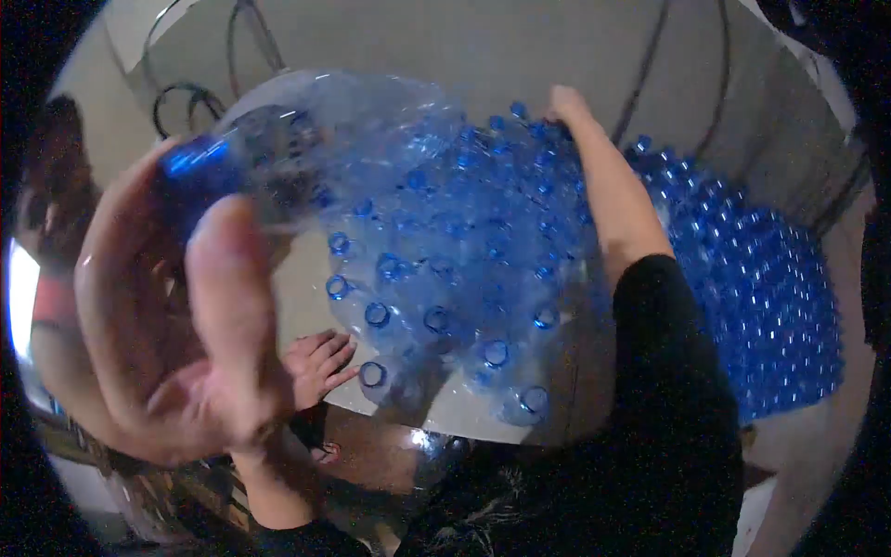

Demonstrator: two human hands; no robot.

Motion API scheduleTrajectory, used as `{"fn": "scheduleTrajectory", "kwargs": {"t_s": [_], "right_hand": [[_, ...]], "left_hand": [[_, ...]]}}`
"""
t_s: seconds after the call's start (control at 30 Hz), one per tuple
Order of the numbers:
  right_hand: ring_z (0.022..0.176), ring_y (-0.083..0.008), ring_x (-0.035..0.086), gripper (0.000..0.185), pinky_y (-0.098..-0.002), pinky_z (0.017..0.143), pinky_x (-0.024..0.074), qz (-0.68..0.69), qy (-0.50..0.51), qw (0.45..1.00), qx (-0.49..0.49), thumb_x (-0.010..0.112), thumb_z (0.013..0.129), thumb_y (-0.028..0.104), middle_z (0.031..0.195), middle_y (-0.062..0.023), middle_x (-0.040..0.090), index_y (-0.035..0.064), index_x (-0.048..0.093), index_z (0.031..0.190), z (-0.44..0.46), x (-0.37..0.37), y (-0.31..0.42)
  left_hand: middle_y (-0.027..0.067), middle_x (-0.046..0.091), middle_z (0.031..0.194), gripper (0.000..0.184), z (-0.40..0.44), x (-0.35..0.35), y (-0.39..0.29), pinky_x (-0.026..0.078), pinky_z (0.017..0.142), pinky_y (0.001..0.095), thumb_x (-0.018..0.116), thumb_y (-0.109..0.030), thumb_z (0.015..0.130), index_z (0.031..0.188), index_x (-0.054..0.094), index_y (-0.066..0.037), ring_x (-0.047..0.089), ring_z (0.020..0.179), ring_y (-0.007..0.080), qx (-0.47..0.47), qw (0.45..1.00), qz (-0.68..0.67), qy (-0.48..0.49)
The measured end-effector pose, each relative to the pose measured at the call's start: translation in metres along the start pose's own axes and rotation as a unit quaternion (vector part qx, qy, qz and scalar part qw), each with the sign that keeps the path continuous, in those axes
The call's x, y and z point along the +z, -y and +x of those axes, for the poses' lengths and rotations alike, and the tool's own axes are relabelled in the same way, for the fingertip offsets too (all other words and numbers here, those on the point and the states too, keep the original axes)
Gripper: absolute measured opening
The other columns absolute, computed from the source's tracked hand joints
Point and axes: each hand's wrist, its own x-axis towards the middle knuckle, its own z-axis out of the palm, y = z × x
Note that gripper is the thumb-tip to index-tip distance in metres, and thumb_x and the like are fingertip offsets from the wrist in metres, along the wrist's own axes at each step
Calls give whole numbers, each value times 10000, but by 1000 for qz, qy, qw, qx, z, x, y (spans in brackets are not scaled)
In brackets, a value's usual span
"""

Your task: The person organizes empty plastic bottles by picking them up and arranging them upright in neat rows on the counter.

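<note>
Close to the camera, my left hand (223, 343) is raised on the left, thumb and fingers curled around the blue neck of a clear plastic bottle (362, 121). The bottle's body stretches rightward over a crowd of blue-tinted plastic bottles (483, 223), whose round necks face up or toward me. My right arm reaches across them. At their far edge, my right hand (564, 104) is closed beside several blue necks; what its fingers hold is hidden.
Another hand (320, 364), seemingly another person's, rests at the pale table's edge (455, 427). A person (65, 176) is partly visible at far left. A dense block of blue bottles (770, 297) stands right of my arm. Dark cables (190, 97) hang behind.
</note>
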Motion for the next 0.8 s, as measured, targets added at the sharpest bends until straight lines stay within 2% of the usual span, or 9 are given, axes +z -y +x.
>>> {"fn": "scheduleTrajectory", "kwargs": {"t_s": [0.1,0.13,0.2,0.33,0.37,0.47,0.5,0.7,0.8], "right_hand": [[1032,-355,657,273,-483,861,534,29,-24,999,10,640,802,183,1096,-209,673,39,708,1024,-27,-60,24],[929,-350,685,272,-462,805,547,-64,-69,992,-87,620,800,225,988,-218,692,23,711,958,-47,-86,27],[843,-271,636,247,-392,739,515,80,-257,962,-42,618,824,196,934,-164,674,26,692,988,-131,-145,32],[671,-112,540,209,-252,608,452,325,-585,731,130,613,872,138,828,-58,637,32,655,1048,-339,-135,-16],[628,-72,516,203,-217,575,436,346,-585,713,171,612,884,123,802,-31,628,34,646,1063,-371,-98,-31],[896,-216,576,505,-329,767,472,329,-446,832,18,738,809,189,1016,-103,589,-11,516,1217,-410,102,-99],[962,-264,594,599,-368,811,480,360,-385,844,97,783,775,211,1059,-133,594,-27,492,1242,-412,123,-78],[1047,-413,598,810,-454,871,481,343,-264,894,115,830,696,251,1154,-276,584,-69,401,1304,-375,122,-64],[996,-460,599,786,-462,840,489,354,-208,898,157,812,711,284,1089,-299,597,-53,398,1289,-381,118,-65]], "left_hand": [[185,684,998,348,-11,-7,-7,550,808,325,750,-82,768,1082,645,24,691,920,273,-6,999,-25,27],[190,680,1011,357,-14,-7,-10,547,817,326,753,-78,764,1086,640,27,688,932,275,-6,999,-33,37],[200,672,1037,376,-18,-10,-19,540,834,327,760,-72,757,1095,631,31,683,956,280,0,996,-59,64],[220,657,1090,415,-26,-10,-55,527,870,330,772,-59,741,1111,614,41,672,1005,289,33,973,-162,160],[225,653,1103,425,-29,-10,-68,524,879,331,775,-55,737,1115,609,44,669,1017,292,39,960,-197,195],[240,641,1143,454,-53,-5,-113,514,905,333,784,-45,725,1128,596,51,661,1053,299,35,908,-291,300],[245,637,1156,464,-65,3,-129,511,914,333,787,-42,722,1132,592,53,658,1065,301,18,888,-323,326],[167,698,994,337,-159,101,-189,547,647,313,757,-114,787,1073,621,2,713,795,278,-39,948,-266,170],[128,695,916,313,-181,135,-185,537,617,329,745,-180,811,1054,630,-20,694,727,284,-104,959,-169,205]]}}
